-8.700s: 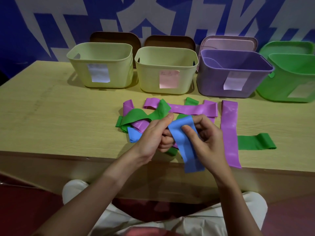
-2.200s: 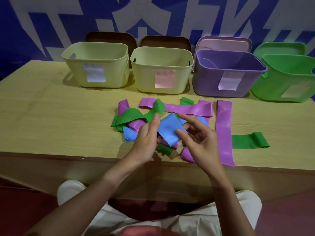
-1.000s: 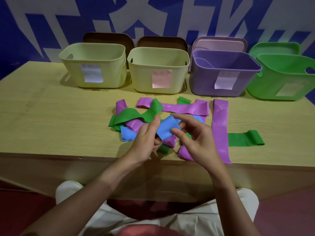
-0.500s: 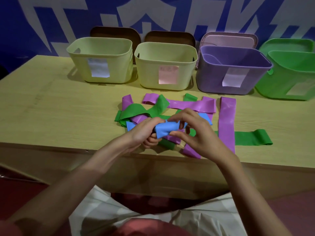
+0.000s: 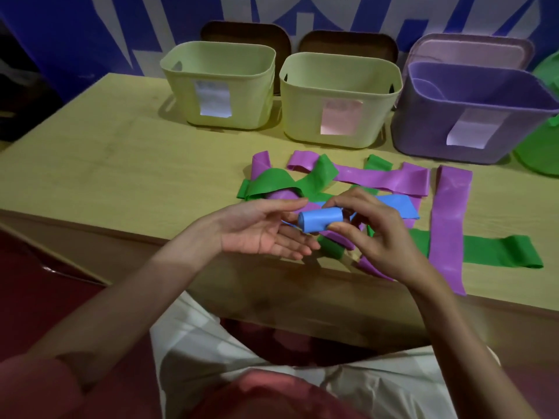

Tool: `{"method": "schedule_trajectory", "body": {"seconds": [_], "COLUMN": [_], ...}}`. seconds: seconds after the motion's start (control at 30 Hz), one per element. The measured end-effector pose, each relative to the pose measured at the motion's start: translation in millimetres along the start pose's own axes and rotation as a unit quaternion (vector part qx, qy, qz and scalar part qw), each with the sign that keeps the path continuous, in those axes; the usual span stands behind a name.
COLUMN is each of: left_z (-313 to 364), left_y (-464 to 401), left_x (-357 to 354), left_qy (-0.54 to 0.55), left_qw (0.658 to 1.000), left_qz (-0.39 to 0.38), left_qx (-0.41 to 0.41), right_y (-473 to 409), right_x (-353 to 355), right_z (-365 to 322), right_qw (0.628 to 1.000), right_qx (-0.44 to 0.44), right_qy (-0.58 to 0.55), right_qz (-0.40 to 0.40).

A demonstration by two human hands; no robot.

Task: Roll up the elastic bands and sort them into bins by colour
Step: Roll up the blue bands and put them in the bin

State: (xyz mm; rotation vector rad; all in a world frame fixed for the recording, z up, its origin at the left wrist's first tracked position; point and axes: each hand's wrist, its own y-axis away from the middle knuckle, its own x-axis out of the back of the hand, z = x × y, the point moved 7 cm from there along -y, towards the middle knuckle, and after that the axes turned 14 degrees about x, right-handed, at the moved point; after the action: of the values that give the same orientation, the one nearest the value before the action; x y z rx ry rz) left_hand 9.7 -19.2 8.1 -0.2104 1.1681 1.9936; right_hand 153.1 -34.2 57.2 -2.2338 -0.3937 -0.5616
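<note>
A blue band rolled into a short tube (image 5: 320, 219) is pinched between the thumb and fingers of my right hand (image 5: 378, 234), just above the table's front edge. My left hand (image 5: 266, 229) lies palm up beside the roll, fingers straight, fingertips next to its left end. Behind the hands lies a heap of loose bands: green (image 5: 272, 184), purple (image 5: 384, 181) and another blue one (image 5: 399, 207). A long purple band (image 5: 447, 225) crosses a flat green band (image 5: 499, 251) on the right.
Along the back of the wooden table (image 5: 121, 176) stand two pale yellow bins (image 5: 220, 86) (image 5: 338, 98), a purple bin (image 5: 472, 113) and, cut off at the right edge, a green bin (image 5: 541, 149). Lids lean behind them against a blue wall.
The blue band has gone from a flat strip to a tight roll. My left hand has let go and opened palm up; my right hand keeps the roll.
</note>
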Motion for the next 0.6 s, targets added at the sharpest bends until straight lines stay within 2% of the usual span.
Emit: {"method": "schedule_trajectory", "body": {"seconds": [0.2, 0.4, 0.47, 0.6], "left_z": [0, 5, 12, 38], "left_y": [2, -1, -2, 1], "left_x": [14, 44, 53, 73], "left_qy": [0.047, 0.027, 0.022, 0.005], "left_qw": [0.998, 0.999, 0.999, 0.995], "left_qz": [-0.039, -0.011, 0.007, 0.104], "left_qx": [0.003, 0.022, 0.028, 0.012], "right_y": [-8, -25, -34, -59], "right_x": [-15, -34, -40, -38], "right_z": [10, 28, 38, 57], "right_qw": [0.998, 0.993, 0.992, 0.993], "right_qx": [-0.014, -0.016, -0.016, -0.008], "right_qy": [-0.037, -0.07, -0.071, -0.061], "right_qz": [-0.04, -0.092, -0.103, -0.1]}}
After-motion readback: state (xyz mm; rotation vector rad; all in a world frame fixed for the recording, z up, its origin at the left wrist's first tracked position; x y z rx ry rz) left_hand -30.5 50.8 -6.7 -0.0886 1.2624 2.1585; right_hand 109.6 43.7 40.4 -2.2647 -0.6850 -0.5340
